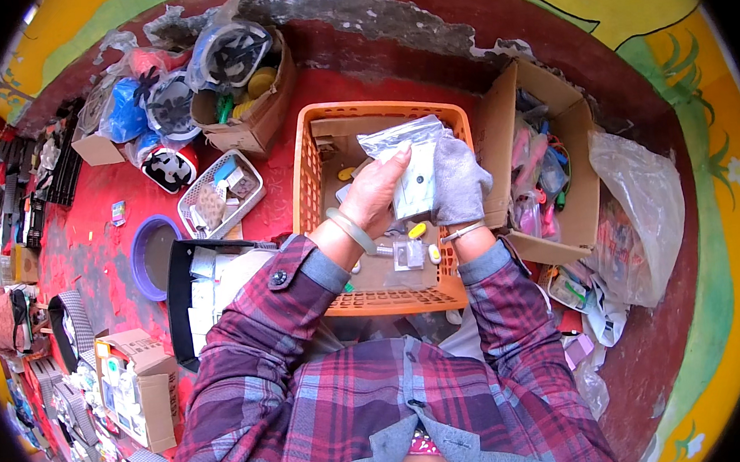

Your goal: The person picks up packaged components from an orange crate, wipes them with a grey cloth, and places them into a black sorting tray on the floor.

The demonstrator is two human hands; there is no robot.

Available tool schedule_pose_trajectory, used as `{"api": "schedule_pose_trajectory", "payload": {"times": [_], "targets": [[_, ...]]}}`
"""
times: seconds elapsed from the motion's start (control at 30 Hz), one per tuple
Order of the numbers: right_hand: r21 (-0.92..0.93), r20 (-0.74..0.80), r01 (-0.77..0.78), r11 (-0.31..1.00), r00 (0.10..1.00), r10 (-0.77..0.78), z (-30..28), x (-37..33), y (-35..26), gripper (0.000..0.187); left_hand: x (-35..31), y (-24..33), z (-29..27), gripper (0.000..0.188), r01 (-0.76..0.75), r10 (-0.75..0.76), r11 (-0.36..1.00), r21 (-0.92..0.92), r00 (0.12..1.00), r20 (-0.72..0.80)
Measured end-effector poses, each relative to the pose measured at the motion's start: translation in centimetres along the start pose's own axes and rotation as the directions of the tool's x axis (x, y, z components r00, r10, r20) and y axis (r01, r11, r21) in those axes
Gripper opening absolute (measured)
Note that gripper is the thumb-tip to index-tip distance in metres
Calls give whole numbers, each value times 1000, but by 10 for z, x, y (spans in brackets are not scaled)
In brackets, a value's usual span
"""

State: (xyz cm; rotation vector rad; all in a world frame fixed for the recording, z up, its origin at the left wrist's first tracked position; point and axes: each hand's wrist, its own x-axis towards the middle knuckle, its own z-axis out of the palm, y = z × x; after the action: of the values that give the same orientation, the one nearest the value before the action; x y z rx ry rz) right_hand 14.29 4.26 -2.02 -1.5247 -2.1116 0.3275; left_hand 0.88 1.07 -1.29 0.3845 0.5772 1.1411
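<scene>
Above an orange plastic basket (302, 162), both my hands hold a clear plastic bag (416, 188) with something flat and pale inside, marked by a small dark dot. My bare left hand (374, 194), a pale bangle on its wrist, pinches the bag's left side, thumb on top. A grey glove covers my right hand (460, 180), which grips the right side; its fingertips are partly hidden. Under the bag, in the basket, lie a small clear box (408, 255) and several small yellow-and-white pieces, one yellow piece (418, 231) just below the bag.
A cardboard box (502, 147) of colourful packaged items stands right of the basket, beside a clear plastic sack (642, 209). Leftward are a white basket (229, 223), a purple basin (137, 258) and a black bin (181, 307). Helmets and another carton (245, 136) sit against the wall.
</scene>
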Motion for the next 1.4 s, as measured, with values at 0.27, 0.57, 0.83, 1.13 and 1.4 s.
{"api": "schedule_pose_trajectory", "payload": {"times": [0.27,0.57,0.83,1.13,1.4], "targets": [[-134,-135,140,981,978,-158,-15,9,0,16,2,1,-1,39,-75,75,997,-35,997,-4],[-658,-43,39,752,995,-89,-35,20,31,32,5,28,-11,44,-216,197,959,-186,974,-112],[575,-79,206,792,977,-197,-1,-13,-27,52,9,-4,4,52,-130,122,972,-194,991,-52],[558,-61,102,823,995,-82,34,-9,-16,54,2,-14,6,50,-217,211,971,-103,975,-68],[930,269,-289,225,956,117,-9,29,11,25,3,32,3,48,-282,285,938,-201,958,-19]]}}
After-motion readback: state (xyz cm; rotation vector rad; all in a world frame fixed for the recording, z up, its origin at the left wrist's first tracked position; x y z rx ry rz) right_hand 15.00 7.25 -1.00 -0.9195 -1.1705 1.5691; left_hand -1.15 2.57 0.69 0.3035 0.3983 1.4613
